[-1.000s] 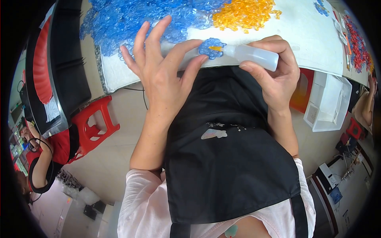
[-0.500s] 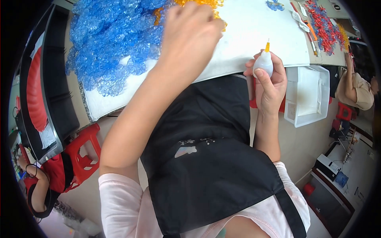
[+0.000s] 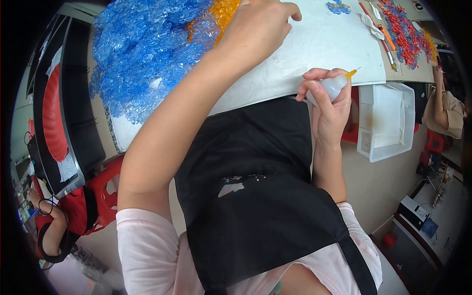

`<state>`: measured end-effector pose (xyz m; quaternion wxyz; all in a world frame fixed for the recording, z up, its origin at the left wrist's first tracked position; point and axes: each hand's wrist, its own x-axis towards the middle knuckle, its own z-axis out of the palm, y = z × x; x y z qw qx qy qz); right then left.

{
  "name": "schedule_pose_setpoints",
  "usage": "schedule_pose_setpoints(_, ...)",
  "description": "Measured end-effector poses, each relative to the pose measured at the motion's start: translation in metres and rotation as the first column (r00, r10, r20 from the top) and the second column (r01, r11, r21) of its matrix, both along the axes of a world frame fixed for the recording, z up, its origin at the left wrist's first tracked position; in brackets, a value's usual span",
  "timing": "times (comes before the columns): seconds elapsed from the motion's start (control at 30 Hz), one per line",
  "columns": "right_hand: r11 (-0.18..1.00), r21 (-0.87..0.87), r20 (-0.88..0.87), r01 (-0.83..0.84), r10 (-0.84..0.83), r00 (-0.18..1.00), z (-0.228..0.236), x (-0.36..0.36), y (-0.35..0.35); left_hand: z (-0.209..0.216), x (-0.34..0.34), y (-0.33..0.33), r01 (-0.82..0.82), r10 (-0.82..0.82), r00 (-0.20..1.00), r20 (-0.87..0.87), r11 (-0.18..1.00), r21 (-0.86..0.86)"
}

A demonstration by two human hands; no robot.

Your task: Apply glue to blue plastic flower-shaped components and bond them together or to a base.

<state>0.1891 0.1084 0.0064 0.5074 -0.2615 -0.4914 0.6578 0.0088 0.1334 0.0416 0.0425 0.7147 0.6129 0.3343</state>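
A small white needle-tip squeeze bottle [image 3: 332,89] is held in my right hand [image 3: 330,105], closed round it at the table's front edge. Its yellow tip and thin needle slant up to the right. My left hand [image 3: 263,32] is over the white tabletop, back up, beside a pile of orange translucent pieces [image 3: 221,18]. One bent digit sticks out on its right; the other fingers run behind the hand or past the top edge, so anything in them is hidden. A large heap of blue translucent pieces [image 3: 142,54] lies to the left.
A small blue cluster [image 3: 338,7] rests at the far right of the white tabletop [image 3: 339,46]. Beyond are red and blue pieces [image 3: 400,34] and an orange-handled tool [image 3: 386,37]. A white plastic bin [image 3: 386,123] stands below right. A red stool [image 3: 105,191] is at left. Other people sit at both sides.
My left hand has moved right and slightly up, off the orange pile. My right hand has tilted the bottle, its needle swinging from upright toward the right. The view has shifted slightly.
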Motion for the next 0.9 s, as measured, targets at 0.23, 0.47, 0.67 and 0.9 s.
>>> schedule_pose_setpoints(0.23,0.990,-0.096,0.024,-0.105,0.108,0.994,0.017,-0.030,-0.012,0.012,0.008,-0.068,-0.011,0.012,0.730,0.683,1.000,-0.007)
schedule_pose_setpoints(0.47,0.994,0.017,0.246,-0.111,0.103,0.964,0.013,-0.029,-0.034,-0.007,0.029,-0.123,-0.179,0.075,0.752,0.655,0.979,0.093)
schedule_pose_setpoints(0.67,0.965,-0.032,0.314,-0.260,0.257,0.914,0.014,-0.028,-0.050,-0.020,0.017,-0.152,-0.261,0.131,0.794,0.594,0.955,0.138)
schedule_pose_setpoints(0.9,0.911,-0.061,0.491,-0.407,0.383,0.782,0.025,-0.048,-0.048,-0.032,0.005,-0.176,-0.315,0.179,0.784,0.595,0.940,0.132)
